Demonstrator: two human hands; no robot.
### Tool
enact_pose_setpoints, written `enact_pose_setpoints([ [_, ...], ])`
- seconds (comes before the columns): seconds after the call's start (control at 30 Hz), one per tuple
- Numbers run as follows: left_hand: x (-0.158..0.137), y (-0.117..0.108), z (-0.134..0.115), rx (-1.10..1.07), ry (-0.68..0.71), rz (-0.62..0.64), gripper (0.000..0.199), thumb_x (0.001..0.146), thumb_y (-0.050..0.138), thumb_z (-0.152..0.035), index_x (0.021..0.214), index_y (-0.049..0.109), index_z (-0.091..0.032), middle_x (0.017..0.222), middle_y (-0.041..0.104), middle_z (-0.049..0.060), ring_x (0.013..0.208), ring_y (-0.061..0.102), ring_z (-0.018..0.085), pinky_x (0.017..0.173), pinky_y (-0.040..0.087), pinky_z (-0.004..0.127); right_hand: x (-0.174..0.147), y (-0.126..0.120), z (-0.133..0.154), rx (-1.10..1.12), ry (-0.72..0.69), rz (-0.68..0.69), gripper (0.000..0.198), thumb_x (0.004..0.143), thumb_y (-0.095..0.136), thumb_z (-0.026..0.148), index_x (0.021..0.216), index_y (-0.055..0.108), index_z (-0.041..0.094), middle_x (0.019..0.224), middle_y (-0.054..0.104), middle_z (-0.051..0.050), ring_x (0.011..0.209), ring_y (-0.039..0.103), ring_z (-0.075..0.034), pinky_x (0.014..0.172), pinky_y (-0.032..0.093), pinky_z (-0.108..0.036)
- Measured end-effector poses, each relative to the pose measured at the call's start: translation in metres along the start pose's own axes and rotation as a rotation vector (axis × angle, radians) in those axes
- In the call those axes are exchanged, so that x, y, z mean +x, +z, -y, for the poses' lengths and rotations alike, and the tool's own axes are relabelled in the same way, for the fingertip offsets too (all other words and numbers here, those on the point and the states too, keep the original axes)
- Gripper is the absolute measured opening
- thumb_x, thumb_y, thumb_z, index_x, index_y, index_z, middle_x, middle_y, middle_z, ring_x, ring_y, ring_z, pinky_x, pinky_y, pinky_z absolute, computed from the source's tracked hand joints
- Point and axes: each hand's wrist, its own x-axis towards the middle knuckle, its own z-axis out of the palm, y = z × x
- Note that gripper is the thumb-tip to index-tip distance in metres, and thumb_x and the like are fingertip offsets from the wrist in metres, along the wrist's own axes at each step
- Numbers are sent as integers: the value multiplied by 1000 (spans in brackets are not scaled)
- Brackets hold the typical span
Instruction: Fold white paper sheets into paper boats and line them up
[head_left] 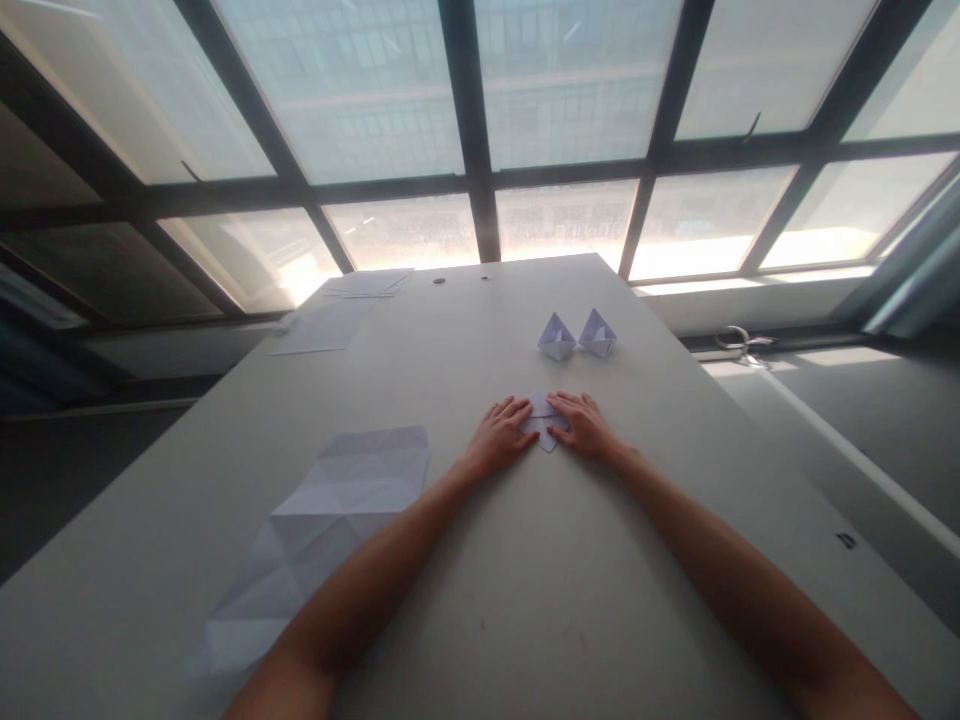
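Note:
A small folded white paper [548,439] lies on the white table, between my two hands. My left hand [502,432] rests on its left side, fingers stretched forward and thumb spread toward the middle. From the right, my right hand [585,424] presses on the other side in much the same pose. The paper's lower end comes to a point, and a crosswise fold line shows near its middle. Fingers cover its side edges. Beyond my hands stand two folded paper boats, the left boat [556,338] close beside the right boat [598,334].
A large creased sheet of paper [330,510] lies to the left, partly behind my left forearm. Several flat paper sheets [330,325] are at the table's far left corner. A round grommet [439,282] sits near the far edge. Windows [562,90] rise behind the table [480,580].

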Motion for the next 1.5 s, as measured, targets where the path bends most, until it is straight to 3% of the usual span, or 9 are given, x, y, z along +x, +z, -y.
enact_pose_setpoints([
  [0.2,3,1,2,-36,-21,34,62,94,49,-52,150,39,-25,156,39,5,148,26,27,121,22,46,1,1,-3,9,-3,0,58,87,64,31,143,48,24,145,53,-13,140,41,-29,116,19,-60],
  [0.4,5,-1,-1,-50,5,-36,62,90,61,-48,145,46,-27,144,54,6,138,41,27,118,30,42,2,-2,-1,24,-9,-34,51,86,67,31,135,56,26,136,61,-12,134,48,-29,115,19,-62],
  [0.53,3,-3,-2,-106,4,-138,47,87,66,-44,131,62,-28,118,66,4,116,57,23,106,43,35,3,-3,4,12,-48,-99,34,86,67,28,121,67,26,121,70,-10,120,58,-27,114,24,-55],
  [0.7,0,-5,0,-193,-19,-217,25,93,61,-39,113,73,-32,100,70,3,97,63,19,94,49,34,3,-5,10,22,-112,-201,15,91,65,32,102,74,27,102,75,-6,104,62,-23,109,32,-43],
  [0.83,-3,-9,-3,-165,11,-318,24,96,57,-40,112,73,-34,104,70,3,99,62,19,93,48,35,1,-12,16,28,-155,-258,22,97,54,35,100,75,28,100,75,-4,101,61,-22,111,31,-42],
  [1.0,-7,-15,-9,-111,5,-402,29,100,47,-38,119,69,-34,116,68,3,106,61,18,95,47,35,-1,-18,23,8,-177,-281,32,100,44,26,116,71,31,114,72,-4,110,59,-22,113,29,-45],
  [1.13,-6,-15,-10,-52,-1,-349,31,101,45,-30,122,68,-34,125,67,2,115,58,19,101,46,37,1,-16,22,-32,-170,-222,37,98,44,18,123,68,32,125,69,-2,118,57,-22,114,27,-49],
  [1.33,-1,-11,-3,39,36,-111,36,96,47,-18,123,67,-32,135,62,-1,130,50,21,113,37,42,1,-6,15,-123,-164,-45,45,89,48,5,119,69,31,132,65,-3,130,51,-24,114,27,-52],
  [1.5,-4,-7,-6,75,18,-31,52,96,48,-47,144,48,-27,151,47,3,142,36,27,119,23,52,-2,-7,19,-157,-139,0,36,91,57,27,126,63,24,140,59,-9,136,45,-26,118,16,-55],
])
